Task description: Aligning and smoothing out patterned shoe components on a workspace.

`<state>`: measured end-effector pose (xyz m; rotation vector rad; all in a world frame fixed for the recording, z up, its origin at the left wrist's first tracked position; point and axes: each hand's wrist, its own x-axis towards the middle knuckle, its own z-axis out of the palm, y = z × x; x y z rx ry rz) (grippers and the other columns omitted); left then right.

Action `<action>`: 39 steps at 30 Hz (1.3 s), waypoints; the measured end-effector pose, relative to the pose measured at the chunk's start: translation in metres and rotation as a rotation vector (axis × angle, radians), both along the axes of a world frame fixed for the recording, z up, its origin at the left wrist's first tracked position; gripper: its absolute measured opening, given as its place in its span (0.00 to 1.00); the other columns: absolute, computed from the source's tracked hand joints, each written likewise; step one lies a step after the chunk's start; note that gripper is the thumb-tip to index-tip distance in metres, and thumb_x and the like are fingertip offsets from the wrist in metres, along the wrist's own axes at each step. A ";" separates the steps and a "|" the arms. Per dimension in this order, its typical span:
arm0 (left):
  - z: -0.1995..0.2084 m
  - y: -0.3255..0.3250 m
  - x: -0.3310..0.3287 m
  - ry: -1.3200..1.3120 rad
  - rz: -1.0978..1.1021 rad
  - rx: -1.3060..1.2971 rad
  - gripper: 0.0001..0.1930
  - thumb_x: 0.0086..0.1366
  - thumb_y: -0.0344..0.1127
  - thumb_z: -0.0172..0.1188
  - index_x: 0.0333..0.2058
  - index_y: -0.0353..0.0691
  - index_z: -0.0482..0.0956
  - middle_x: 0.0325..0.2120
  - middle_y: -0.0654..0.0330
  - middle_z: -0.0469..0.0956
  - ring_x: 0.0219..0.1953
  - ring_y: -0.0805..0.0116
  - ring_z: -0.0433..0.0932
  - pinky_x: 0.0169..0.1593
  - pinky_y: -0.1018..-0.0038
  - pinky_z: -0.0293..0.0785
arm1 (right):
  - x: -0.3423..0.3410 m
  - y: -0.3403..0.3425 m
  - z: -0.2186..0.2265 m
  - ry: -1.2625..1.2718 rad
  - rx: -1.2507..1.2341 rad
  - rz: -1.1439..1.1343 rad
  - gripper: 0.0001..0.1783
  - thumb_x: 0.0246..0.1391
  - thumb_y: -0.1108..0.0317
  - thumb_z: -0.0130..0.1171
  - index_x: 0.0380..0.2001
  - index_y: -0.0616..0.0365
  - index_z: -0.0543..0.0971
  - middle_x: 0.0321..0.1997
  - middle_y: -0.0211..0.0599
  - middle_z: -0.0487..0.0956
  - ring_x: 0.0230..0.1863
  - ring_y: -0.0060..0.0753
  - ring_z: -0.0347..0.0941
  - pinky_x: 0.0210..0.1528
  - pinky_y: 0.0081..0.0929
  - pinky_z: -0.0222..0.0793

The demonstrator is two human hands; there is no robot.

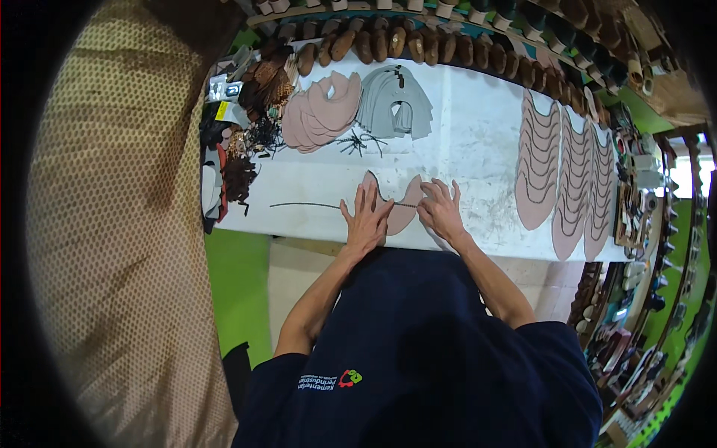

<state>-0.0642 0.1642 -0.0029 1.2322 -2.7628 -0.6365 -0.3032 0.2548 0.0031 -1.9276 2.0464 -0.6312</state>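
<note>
Pink piece by table's near edge; dark cord across it, running out left. Left hand splayed flat over both, not gripping. Right hand fingers bent at piece's right prong; can't tell if pinching.

The pink piece looks matt and smooth — the white tabletop (smudged in places) faintly glossy.
</note>
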 end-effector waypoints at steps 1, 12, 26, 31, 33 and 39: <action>0.000 0.002 -0.001 -0.020 -0.002 -0.013 0.26 0.72 0.41 0.58 0.68 0.69 0.75 0.82 0.52 0.44 0.82 0.43 0.40 0.68 0.18 0.35 | -0.003 -0.002 0.000 -0.007 -0.007 0.016 0.07 0.59 0.61 0.68 0.33 0.51 0.88 0.68 0.32 0.74 0.77 0.46 0.59 0.79 0.72 0.38; 0.008 0.012 -0.006 -0.125 -0.059 -0.133 0.30 0.72 0.41 0.59 0.71 0.69 0.71 0.82 0.55 0.45 0.82 0.45 0.41 0.69 0.20 0.35 | -0.025 -0.021 0.000 -0.003 0.022 0.144 0.08 0.59 0.61 0.67 0.33 0.51 0.88 0.67 0.31 0.74 0.78 0.47 0.58 0.79 0.72 0.37; 0.008 0.027 -0.017 -0.084 0.050 -0.032 0.28 0.76 0.44 0.55 0.72 0.67 0.69 0.82 0.52 0.44 0.82 0.43 0.41 0.68 0.18 0.36 | -0.030 -0.032 -0.005 -0.005 0.039 0.148 0.08 0.58 0.60 0.67 0.32 0.51 0.88 0.66 0.32 0.75 0.77 0.45 0.59 0.79 0.72 0.37; 0.002 0.028 -0.016 -0.087 0.037 -0.086 0.28 0.75 0.44 0.57 0.72 0.68 0.70 0.81 0.52 0.46 0.82 0.44 0.42 0.68 0.18 0.36 | -0.030 -0.035 -0.004 -0.001 0.018 0.159 0.07 0.58 0.60 0.68 0.31 0.50 0.87 0.65 0.32 0.76 0.76 0.46 0.61 0.79 0.72 0.37; 0.001 0.029 -0.015 -0.089 0.022 -0.122 0.28 0.74 0.44 0.57 0.71 0.68 0.71 0.81 0.53 0.47 0.82 0.44 0.42 0.68 0.18 0.36 | -0.030 -0.037 -0.004 -0.004 0.018 0.160 0.07 0.58 0.61 0.68 0.31 0.50 0.87 0.65 0.33 0.76 0.76 0.45 0.61 0.79 0.72 0.38; 0.005 0.031 -0.023 -0.077 0.084 -0.103 0.28 0.74 0.45 0.58 0.72 0.69 0.70 0.81 0.53 0.47 0.82 0.44 0.43 0.69 0.19 0.36 | -0.032 -0.042 -0.003 0.019 0.031 0.183 0.06 0.57 0.62 0.68 0.31 0.51 0.87 0.64 0.33 0.76 0.76 0.45 0.61 0.78 0.73 0.39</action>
